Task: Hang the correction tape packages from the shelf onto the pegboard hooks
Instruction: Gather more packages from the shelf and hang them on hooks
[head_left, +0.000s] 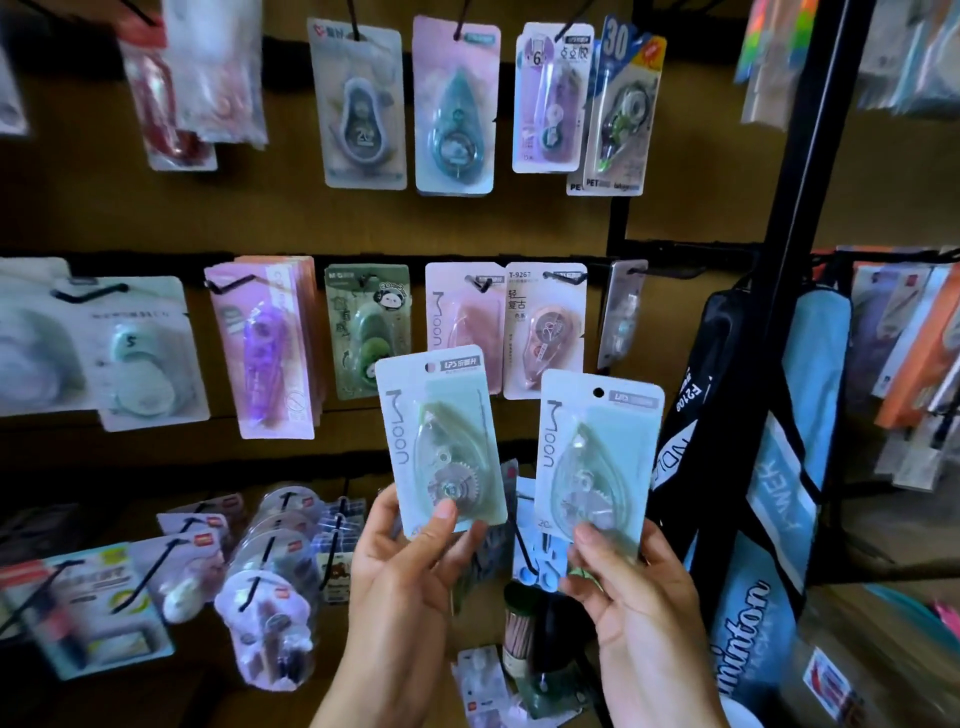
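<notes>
My left hand pinches one green correction tape package and my right hand pinches another, both upright, hang-holes up, before the pegboard.

There is one view, from a wide-angle camera worn on the person's head. It faces forward and slightly down at a brown pegboard hung with packaged goods. It stands close: the board fills the picture from the left edge to a black upright post on the right, and straight lines bow toward the borders. Both hands rise from the bottom edge, the left hand and right hand near the lens. The left border is blurred.
</notes>
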